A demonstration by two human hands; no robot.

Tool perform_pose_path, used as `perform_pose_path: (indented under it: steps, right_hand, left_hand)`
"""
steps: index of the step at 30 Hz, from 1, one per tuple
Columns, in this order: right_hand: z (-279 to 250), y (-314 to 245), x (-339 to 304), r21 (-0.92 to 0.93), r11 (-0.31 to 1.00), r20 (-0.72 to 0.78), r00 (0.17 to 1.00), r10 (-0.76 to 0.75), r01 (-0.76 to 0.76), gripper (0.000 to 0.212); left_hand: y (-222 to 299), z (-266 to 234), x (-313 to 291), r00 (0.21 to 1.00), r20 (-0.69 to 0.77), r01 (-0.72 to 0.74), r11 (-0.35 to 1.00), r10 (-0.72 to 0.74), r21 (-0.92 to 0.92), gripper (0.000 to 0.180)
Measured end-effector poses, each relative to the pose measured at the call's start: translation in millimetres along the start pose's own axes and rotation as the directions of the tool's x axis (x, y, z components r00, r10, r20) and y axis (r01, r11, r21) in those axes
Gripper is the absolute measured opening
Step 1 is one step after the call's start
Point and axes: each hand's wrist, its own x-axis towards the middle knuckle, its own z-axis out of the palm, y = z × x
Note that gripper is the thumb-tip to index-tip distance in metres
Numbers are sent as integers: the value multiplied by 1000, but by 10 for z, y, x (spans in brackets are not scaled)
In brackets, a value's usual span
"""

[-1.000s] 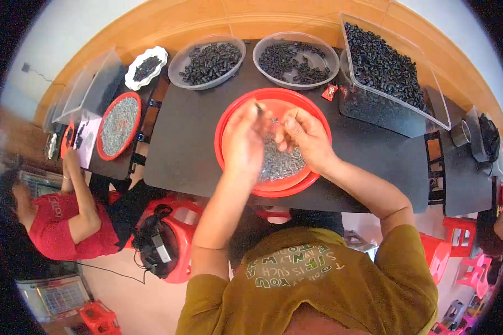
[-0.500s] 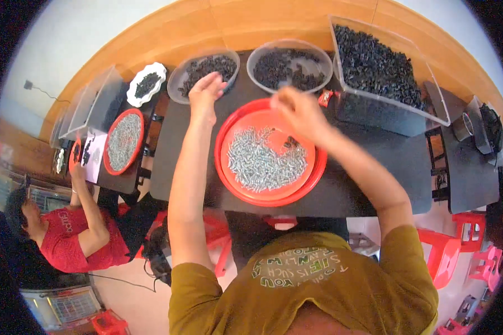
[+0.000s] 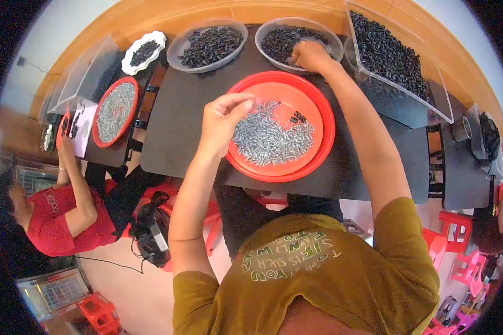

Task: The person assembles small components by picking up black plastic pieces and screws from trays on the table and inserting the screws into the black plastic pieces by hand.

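Note:
My left hand [image 3: 223, 120] is raised over the left edge of a round red tray [image 3: 325, 120]. Its thumb and index finger are pinched together; whatever may be between them is too small to make out. A heap of small silver metal screw-like pieces [image 3: 274, 142] lies in the tray, with a few black pieces [image 3: 298, 117] beside them. Beyond the tray, my right hand [image 3: 312, 56] reaches into the right clear plastic bowl [image 3: 336, 42], which holds small black plastic pieces [image 3: 282, 40]. Its fingers curl down among them, and the fingertips are hidden.
Another clear bowl [image 3: 176, 50] of black pieces stands at the back left. A large clear bin [image 3: 397, 81] heaped with black parts is at the right. Leftward, a person in a red shirt [image 3: 67, 218] works beside a red tray [image 3: 99, 120] of silver pieces and a white scalloped dish [image 3: 129, 61].
My right hand has gone from over the tray into the right bowl. The left hand has come from the left bowl to the tray's edge. The whole view has shifted slightly.

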Motion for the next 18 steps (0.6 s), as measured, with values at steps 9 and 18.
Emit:
perform_pose_path:
  steps: [9,18]
  right_hand:
    - [-323,-533,-388,736,672,-223,967,127,82,20]
    - [-623,-1246,-1057,356,727,-538,765,-354,587,23]
  left_hand:
    - [-78,157,1,996,-36,66,967,-77,-244,21]
    - [-174,187,2,966,161,259,694,-204,-672,24]
